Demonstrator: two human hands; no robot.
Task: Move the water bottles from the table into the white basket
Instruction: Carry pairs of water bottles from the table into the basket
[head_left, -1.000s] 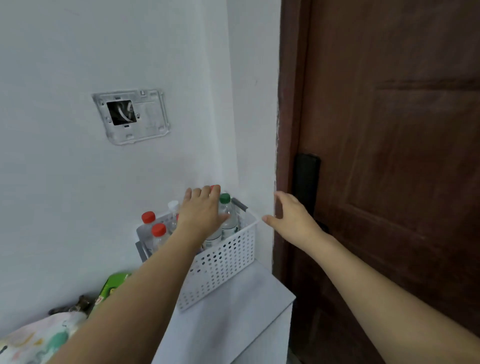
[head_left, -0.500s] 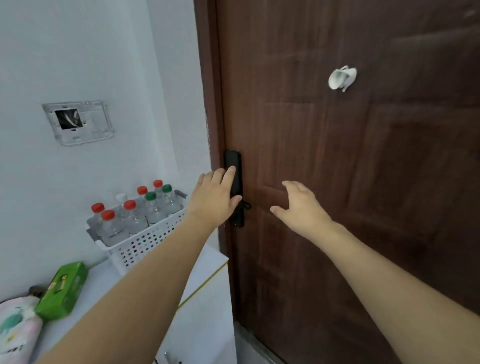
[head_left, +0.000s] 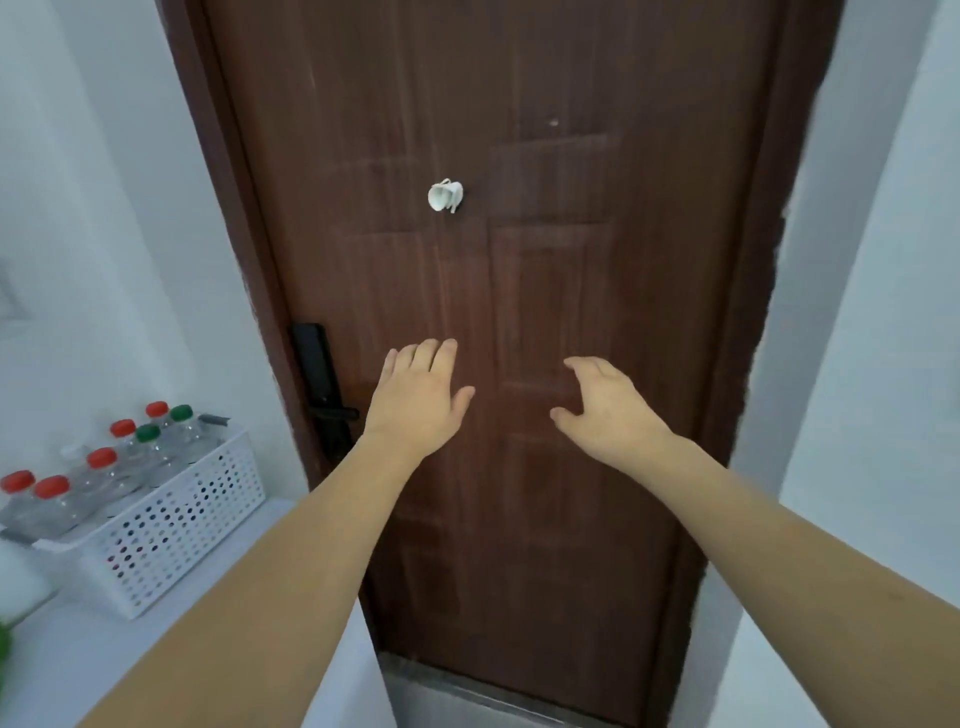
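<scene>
Water bottles (head_left: 98, 480) stand upright inside the white basket (head_left: 176, 519), which sits on the white tabletop (head_left: 67, 654) near its far edge, against the wall at the left of the view. The bottles are clear plastic; five show red caps, two show green caps, and one cap looks pale and is too blurred to identify. The basket wall is perforated with rows of round holes.

Your left hand (head_left: 418, 397) is raised in front of the brown door (head_left: 519, 260), palm away from you, grip spread with the fingers straight and close together; it holds nothing. Your right hand (head_left: 605, 408) is beside it, grip spread with loosely bent fingers, also holding nothing. Whether either hand touches the door cannot be determined. Both hands are well apart from the basket.
</scene>
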